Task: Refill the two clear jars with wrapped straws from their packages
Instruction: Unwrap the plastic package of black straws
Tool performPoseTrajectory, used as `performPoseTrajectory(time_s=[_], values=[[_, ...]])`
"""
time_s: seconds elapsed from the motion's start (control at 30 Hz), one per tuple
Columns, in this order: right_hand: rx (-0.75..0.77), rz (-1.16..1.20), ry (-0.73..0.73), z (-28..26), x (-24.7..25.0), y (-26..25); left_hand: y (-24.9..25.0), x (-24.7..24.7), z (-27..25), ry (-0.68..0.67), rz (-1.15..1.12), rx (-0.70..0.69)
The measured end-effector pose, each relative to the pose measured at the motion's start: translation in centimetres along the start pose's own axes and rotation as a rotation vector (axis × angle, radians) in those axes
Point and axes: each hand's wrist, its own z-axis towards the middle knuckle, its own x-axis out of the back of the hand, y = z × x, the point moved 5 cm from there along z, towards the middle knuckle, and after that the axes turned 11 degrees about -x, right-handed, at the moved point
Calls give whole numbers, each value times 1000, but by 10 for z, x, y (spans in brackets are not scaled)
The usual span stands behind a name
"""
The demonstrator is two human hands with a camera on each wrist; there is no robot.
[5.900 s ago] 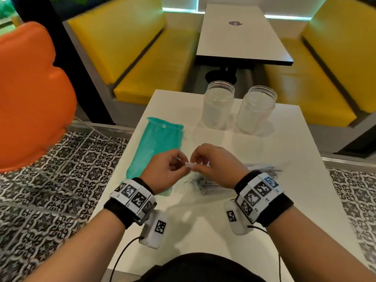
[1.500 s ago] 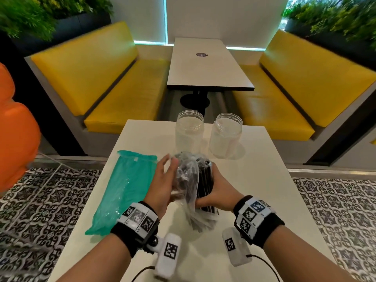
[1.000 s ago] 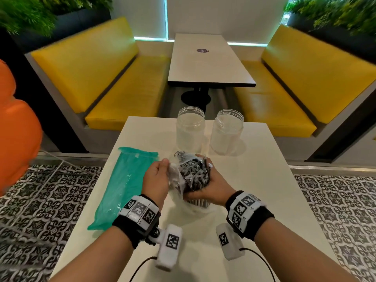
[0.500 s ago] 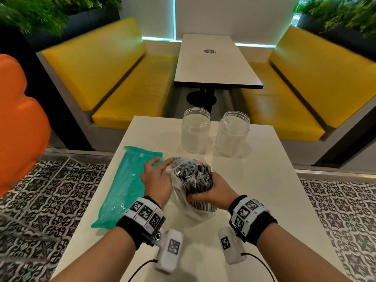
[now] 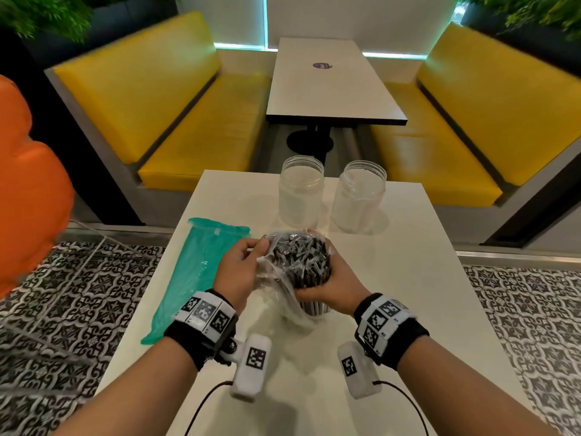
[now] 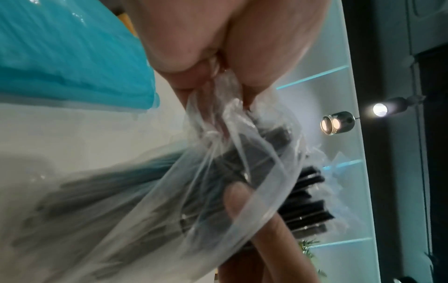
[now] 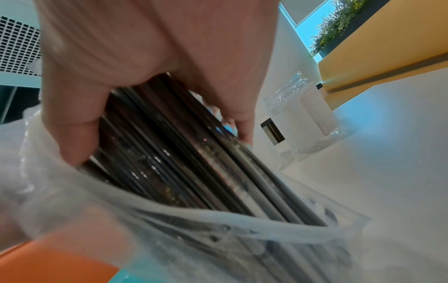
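Right hand (image 5: pixel 327 280): I grip the dark wrapped-straw bundle (image 5: pixel 300 262), now upright.
Left hand (image 5: pixel 240 270): pinching the clear plastic bag (image 5: pixel 276 287), peeled lower than before.
Meaning: bundle nearly free for the clear jars (image 5: pixel 301 190).

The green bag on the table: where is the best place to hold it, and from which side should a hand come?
Probably the far, sealed end of the green bag, taken from above by the left hand, which is nearest. The bag lies flat and lengthwise on the white table, so a grip at that end should let the straws inside hang straight.
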Motion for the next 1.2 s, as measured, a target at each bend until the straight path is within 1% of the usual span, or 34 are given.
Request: performPoseTrajectory(time_s=[0.13, 0.23, 0.33, 0.43, 0.57, 0.73, 0.87, 0.97, 1.07, 1.2], values=[[-15, 4, -13, 0, 1, 3, -9, 0, 3, 22, -88, 83], [-20, 8, 3, 3, 2, 3, -14, -4, 2, -5, -157, 181], [-24, 7, 6, 6, 3, 5, -23, -4, 6, -43, -134, 215], [-36, 4, 0, 9, 3, 9, -22, -4, 6, -73, -71, 203], [-30, 1, 3, 9, 2, 9, -22, -5, 7, -114, -76, 166], [-38, 45, 2, 7, 7, 10, -11, -7, 2, -101, -126, 166], [-68, 80, -2, 8, 8, 13, -11, -10, -3, -232, -76, 164], [-98, 97, 28, 7, 13, 16, -18, -8, -8, -326, -19, 108], [-113, 98, 6, 5, 13, 16, -25, -7, -12, -388, 67, 18], [-121, 124, -16, 1, 11, 17, -32, -11, -16, -451, 141, -21]])
